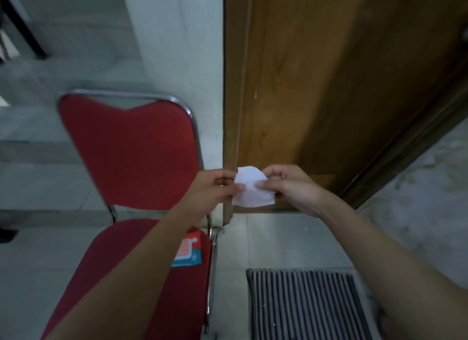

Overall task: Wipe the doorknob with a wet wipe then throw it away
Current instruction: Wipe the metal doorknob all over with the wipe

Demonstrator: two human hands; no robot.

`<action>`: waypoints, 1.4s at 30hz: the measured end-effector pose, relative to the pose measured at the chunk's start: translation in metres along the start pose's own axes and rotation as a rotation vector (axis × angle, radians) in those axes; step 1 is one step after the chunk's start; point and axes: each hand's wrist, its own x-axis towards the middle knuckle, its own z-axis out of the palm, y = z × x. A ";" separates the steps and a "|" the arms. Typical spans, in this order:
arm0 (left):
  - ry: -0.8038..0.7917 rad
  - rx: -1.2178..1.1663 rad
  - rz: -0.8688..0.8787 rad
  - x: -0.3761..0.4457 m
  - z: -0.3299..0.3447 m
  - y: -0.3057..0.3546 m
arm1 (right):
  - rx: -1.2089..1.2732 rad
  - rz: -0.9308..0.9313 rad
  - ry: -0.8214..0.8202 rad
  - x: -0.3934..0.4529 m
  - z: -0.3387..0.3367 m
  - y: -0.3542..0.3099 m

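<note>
A white wet wipe (253, 188) is held up between both hands in front of the bottom of a brown wooden door (316, 86). My left hand (212, 188) pinches its left edge and my right hand (291, 185) pinches its right side. A red and blue wet wipe pack (188, 251) lies on the seat of the red chair, partly hidden by my left forearm. At the far right edge a dark blurred bit (465, 37) of what may be the doorknob shows on the door.
A red padded chair (131, 150) with a chrome frame stands left of the door against a white wall (172, 48). A striped grey doormat (306, 304) lies on the tiled floor below the door. A rough grey wall (430, 188) is at the right.
</note>
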 end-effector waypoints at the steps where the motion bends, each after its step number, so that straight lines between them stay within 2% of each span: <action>1: 0.001 -0.010 0.021 0.002 0.005 0.011 | 0.018 -0.023 0.008 -0.004 -0.010 -0.008; 3: 0.017 -0.052 0.047 0.005 0.014 0.032 | 0.066 -0.046 0.023 -0.010 -0.025 -0.021; 4: 0.004 -0.048 0.091 0.013 0.034 0.064 | 0.101 -0.087 0.068 -0.024 -0.052 -0.041; 11: 0.041 -0.075 0.211 0.040 0.109 0.156 | 0.345 -0.286 0.275 -0.051 -0.142 -0.090; 19: 0.249 -0.079 0.395 0.065 0.201 0.215 | 0.335 -0.477 0.434 -0.074 -0.231 -0.111; 22: 0.301 0.030 0.515 0.074 0.231 0.222 | 0.277 -0.523 0.452 -0.083 -0.264 -0.110; 25: 0.218 0.241 0.611 0.086 0.256 0.230 | 0.227 -0.549 0.468 -0.088 -0.296 -0.110; 28: 0.039 0.412 0.579 0.096 0.271 0.240 | 0.187 -0.574 0.469 -0.090 -0.317 -0.113; 31: -0.007 0.541 0.581 0.106 0.285 0.248 | 0.113 -0.595 0.505 -0.094 -0.333 -0.116; 34: -0.026 0.515 0.555 0.114 0.292 0.256 | 0.094 -0.601 0.528 -0.100 -0.346 -0.113; 38: -0.078 0.318 0.500 0.121 0.302 0.265 | 0.154 -0.549 0.507 -0.109 -0.362 -0.109; 42: -0.185 0.290 0.519 0.124 0.320 0.272 | -0.048 -0.483 0.498 -0.116 -0.366 -0.113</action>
